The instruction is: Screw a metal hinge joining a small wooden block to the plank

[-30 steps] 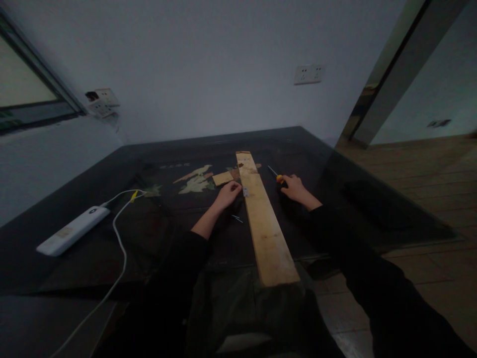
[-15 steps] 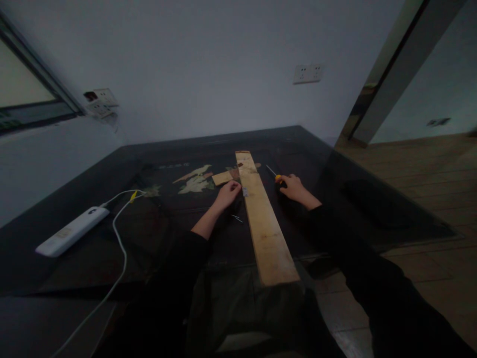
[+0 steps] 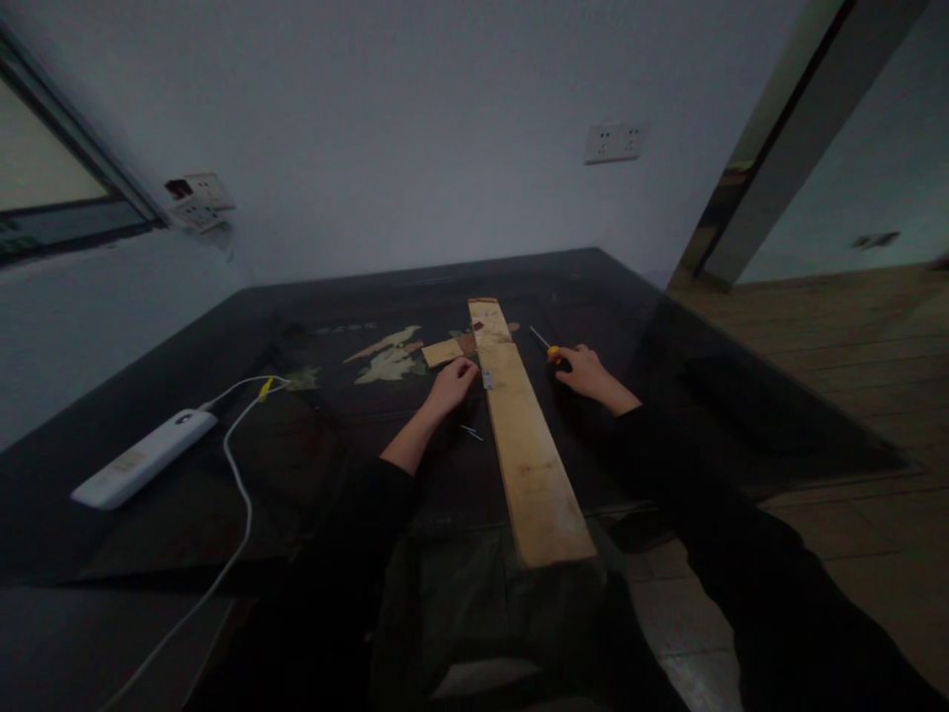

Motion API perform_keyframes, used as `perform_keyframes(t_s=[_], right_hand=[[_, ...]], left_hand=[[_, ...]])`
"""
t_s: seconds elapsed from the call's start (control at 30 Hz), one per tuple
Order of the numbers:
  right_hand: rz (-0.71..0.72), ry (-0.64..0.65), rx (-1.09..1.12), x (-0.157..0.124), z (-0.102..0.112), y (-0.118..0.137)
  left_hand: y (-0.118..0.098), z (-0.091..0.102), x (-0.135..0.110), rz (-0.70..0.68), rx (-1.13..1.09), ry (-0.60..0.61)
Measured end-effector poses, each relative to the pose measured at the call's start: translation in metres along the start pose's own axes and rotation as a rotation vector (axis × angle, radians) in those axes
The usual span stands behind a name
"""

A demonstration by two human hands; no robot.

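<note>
A long wooden board (image 3: pixel 530 445) lies lengthwise in front of me, its near end reaching past the table edge over my lap. A small metal plate (image 3: pixel 487 379), perhaps a hinge, sits at the board's left edge. Beside that plate, my left hand (image 3: pixel 451 384) is closed in a pinch, and whatever is between its fingertips is too small to name. My right hand (image 3: pixel 585 374) rests on the table right of the board, closed round a screwdriver (image 3: pixel 553 353) with a yellow and black handle. Its shaft points away and to the left. Several thin screws or nails (image 3: pixel 472 432) lie below my left hand.
The dark table (image 3: pixel 356 475) has a printed flower pattern. A short wood piece (image 3: pixel 443 353) lies left of the board. A white power strip (image 3: pixel 144 460) with a cable (image 3: pixel 241 485) occupies the left side. A flat black object (image 3: pixel 733 400) lies at right. The wall (image 3: pixel 415 148) stands behind.
</note>
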State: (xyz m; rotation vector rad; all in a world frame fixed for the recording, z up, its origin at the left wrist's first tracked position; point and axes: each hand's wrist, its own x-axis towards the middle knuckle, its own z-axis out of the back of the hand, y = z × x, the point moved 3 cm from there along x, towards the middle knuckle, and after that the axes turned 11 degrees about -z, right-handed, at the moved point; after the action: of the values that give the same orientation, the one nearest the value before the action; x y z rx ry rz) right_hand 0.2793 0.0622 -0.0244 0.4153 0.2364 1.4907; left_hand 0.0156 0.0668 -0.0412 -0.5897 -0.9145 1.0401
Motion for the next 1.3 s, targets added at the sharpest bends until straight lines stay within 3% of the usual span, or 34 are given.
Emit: perform_keyframes(t_s=[0.43,0.87,1.0,1.13,1.2,1.3], right_hand=[[0.006,0.004,-0.001,0.002,0.001,-0.001],[0.082,0.083,-0.112,-0.005,0.009,0.007],[0.047,0.003,-0.132,-0.011,0.018,0.007],[0.108,-0.184,-0.062,-0.013,0.033,0.031],[0.253,-0.174,0.033,-0.015,0.031,0.057],[0.434,-0.051,0.088,-0.022,0.014,0.095]], left_hand=[[-0.003,0.001,-0.004,-0.058,0.044,0.006],[-0.007,0.003,-0.003,0.074,-0.182,-0.067],[-0.008,0.004,-0.005,0.127,-0.283,-0.117],[-0.005,0.003,-0.006,0.13,-0.309,-0.18],[-0.005,0.003,-0.007,0.115,-0.328,-0.194],[-0.004,0.004,-0.007,0.115,-0.339,-0.202]])
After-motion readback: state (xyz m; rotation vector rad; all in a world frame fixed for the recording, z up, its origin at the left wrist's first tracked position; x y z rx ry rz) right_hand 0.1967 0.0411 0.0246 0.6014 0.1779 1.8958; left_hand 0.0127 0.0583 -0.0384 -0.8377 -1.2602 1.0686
